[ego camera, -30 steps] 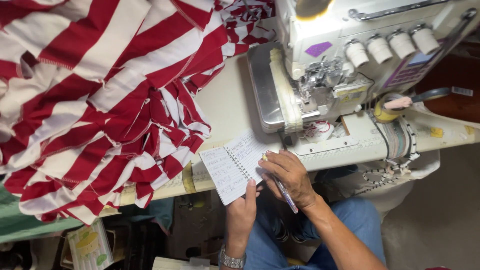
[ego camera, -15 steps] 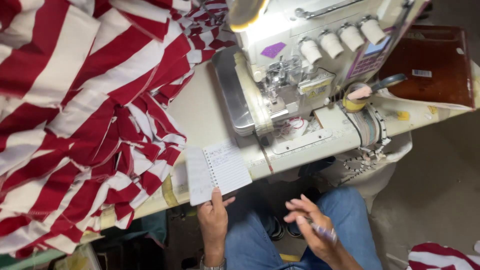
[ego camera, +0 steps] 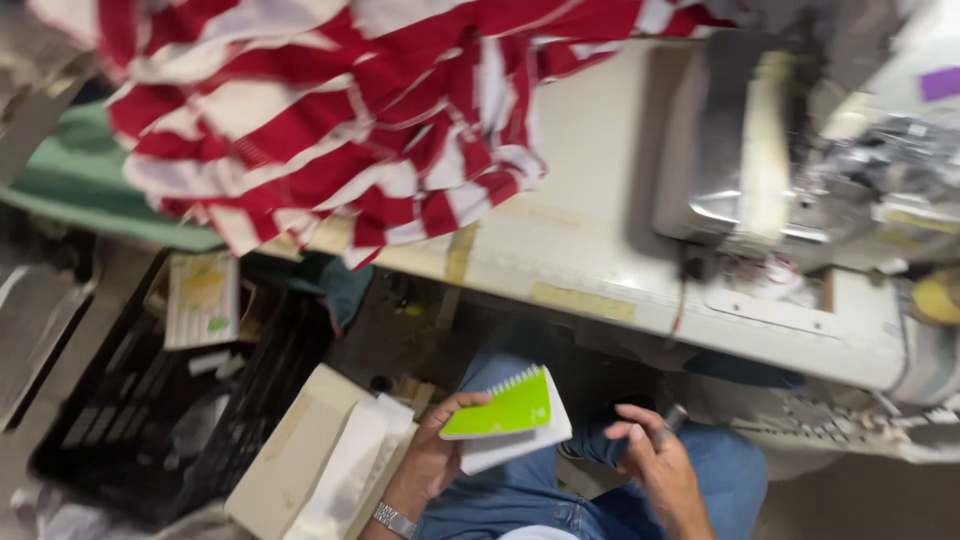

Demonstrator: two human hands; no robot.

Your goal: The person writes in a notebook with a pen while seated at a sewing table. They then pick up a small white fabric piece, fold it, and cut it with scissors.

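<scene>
My left hand [ego camera: 430, 460] holds a small spiral notebook [ego camera: 505, 415] with a bright green cover, closed, over my lap below the table edge. My right hand [ego camera: 655, 465] is beside it over my right thigh, fingers curled around a pen [ego camera: 672, 420]. I wear blue jeans and a metal wristwatch [ego camera: 393, 520] on the left wrist. The cream sewing table [ego camera: 585, 230] is above the hands, with the sewing machine [ego camera: 800, 150] at the right. Red-and-white striped fabric [ego camera: 330, 110] lies piled on the table's left part.
A black plastic crate [ego camera: 130, 420] sits on the floor at the left with a pale green-printed packet [ego camera: 200, 300] on it. A cardboard box with white paper [ego camera: 320, 465] lies next to my left knee. Green cloth [ego camera: 90, 185] hangs under the striped pile.
The view has swung left and down. My left hand has brought the notebook off the table edge down to my lap and closed it, green cover up. The right hand still holds the pen.
</scene>
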